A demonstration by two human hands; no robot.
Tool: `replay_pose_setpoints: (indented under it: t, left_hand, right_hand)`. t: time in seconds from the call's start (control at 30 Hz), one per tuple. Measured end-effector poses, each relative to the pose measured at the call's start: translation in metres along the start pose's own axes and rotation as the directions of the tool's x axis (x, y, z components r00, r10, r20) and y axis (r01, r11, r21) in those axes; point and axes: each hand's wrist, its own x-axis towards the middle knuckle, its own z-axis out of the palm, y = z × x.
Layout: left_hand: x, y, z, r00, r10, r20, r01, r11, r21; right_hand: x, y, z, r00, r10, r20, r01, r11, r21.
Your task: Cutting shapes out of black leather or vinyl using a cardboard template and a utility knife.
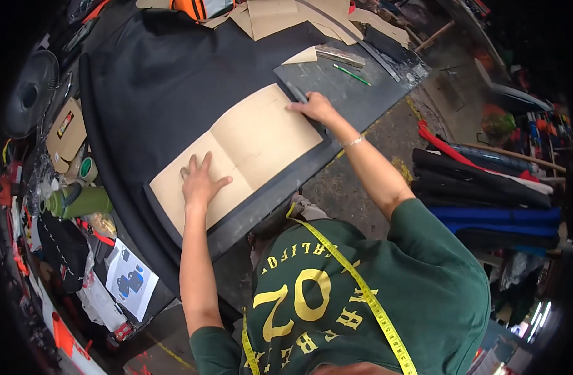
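Left hand lying flat, fingers spread, pressing tan paper pattern onto black fabric covering the counter, right hand resting at pattern's far corner, grip half hidden, cannot tell whether holding the dark tool beneath, counter's far end cluttered, indistinct.

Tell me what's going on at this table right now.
A person leans over a table draped with black fabric. The left hand lies flat, fingers spread, on a tan paper pattern laid on the fabric. The right hand rests at the pattern's far corner, apparently with a small tool. A yellow measuring tape hangs around their neck.
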Motion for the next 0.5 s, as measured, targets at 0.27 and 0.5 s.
replay_pose_setpoints:
  t: [0.27,0.5]
  left_hand:
    - [-0.005,0.010,0.005,0.996,-0.089,-0.030,0.085,0.991,-0.103]
    - [-0.024,-0.033,0.018,0.940,-0.127,-0.315,0.003,0.931,-0.365]
  right_hand:
    - [-0.005,-0.008,0.012,0.986,-0.070,0.148,0.019,0.947,0.320]
    - [0.011,-0.081,-0.065,0.885,-0.452,-0.112,0.460,0.811,0.362]
